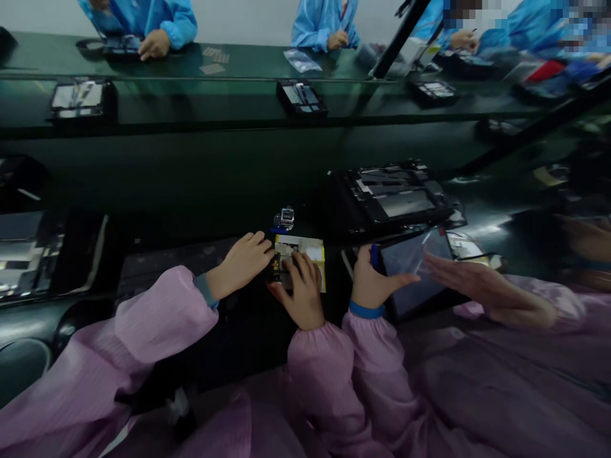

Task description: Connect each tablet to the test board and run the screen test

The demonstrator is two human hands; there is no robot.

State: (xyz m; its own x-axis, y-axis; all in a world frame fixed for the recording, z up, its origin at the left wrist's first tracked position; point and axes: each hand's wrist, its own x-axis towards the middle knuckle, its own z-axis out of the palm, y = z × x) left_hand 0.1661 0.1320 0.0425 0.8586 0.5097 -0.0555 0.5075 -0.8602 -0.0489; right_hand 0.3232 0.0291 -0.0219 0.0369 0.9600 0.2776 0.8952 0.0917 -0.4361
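A small flat part with a white face and yellow edge (pixel 312 249) lies on the dark bench in front of me. My left hand (pixel 241 262) has its fingers curled against the part's left edge, where a dark component sits. My right hand (pixel 301 294) rests on top of the part with its fingers bent and pressed down on it, hiding its middle. Both my sleeves are pink.
A co-worker in pink at my right holds a dark flat panel (pixel 413 264) with one hand (pixel 375 283) and the other hand (pixel 470 283). A black tray of parts (pixel 396 197) stands behind it, beside a small metal fixture (pixel 287 217). More trays (pixel 301 98) sit on the far shelf, and people in blue work opposite.
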